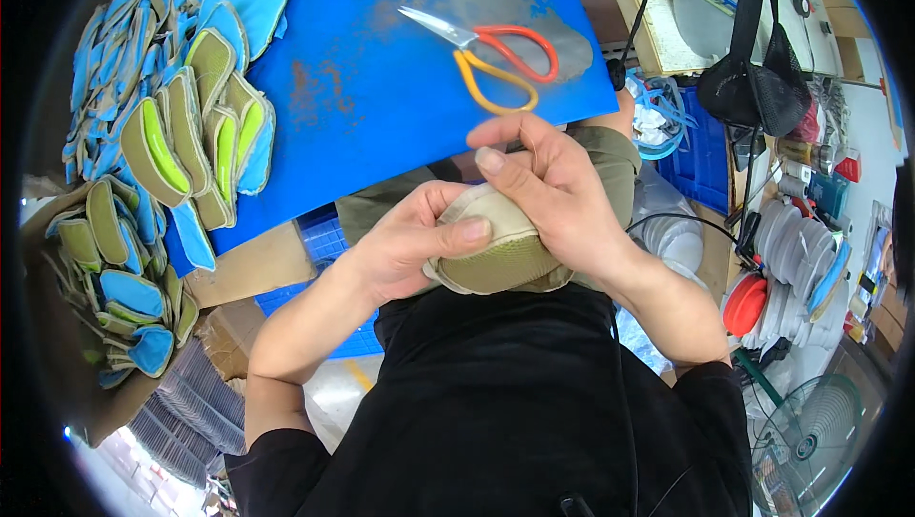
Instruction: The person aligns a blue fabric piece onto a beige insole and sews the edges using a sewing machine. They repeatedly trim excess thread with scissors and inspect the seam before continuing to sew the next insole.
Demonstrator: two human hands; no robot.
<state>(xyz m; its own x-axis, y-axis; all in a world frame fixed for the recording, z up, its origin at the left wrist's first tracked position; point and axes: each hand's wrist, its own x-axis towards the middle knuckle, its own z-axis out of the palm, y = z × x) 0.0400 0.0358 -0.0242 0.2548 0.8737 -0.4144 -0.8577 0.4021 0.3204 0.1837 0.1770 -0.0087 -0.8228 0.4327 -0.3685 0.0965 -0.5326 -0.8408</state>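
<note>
Close to my lap, my left hand (410, 241) grips a rounded khaki fabric piece (505, 264) with mesh and a pale stitched border, its thumb pressed flat on the face. The fingers behind it are hidden. My right hand (558, 188) touches the piece's right edge, with thumb and index finger curled close together above it. Whatever lies between those fingertips is too small to make out. Beyond my hands, scissors (491, 55) with one red and one orange handle lie open on the blue tabletop (381, 126).
Stacks of khaki, lime and blue padded pieces (205, 126) cover the table's left side. Below them, a cardboard box (124, 393) holds several more. To the right are a blue bin (696, 155), white and red round pieces (782, 279), a hanging black bag (753, 93) and a fan (810, 441).
</note>
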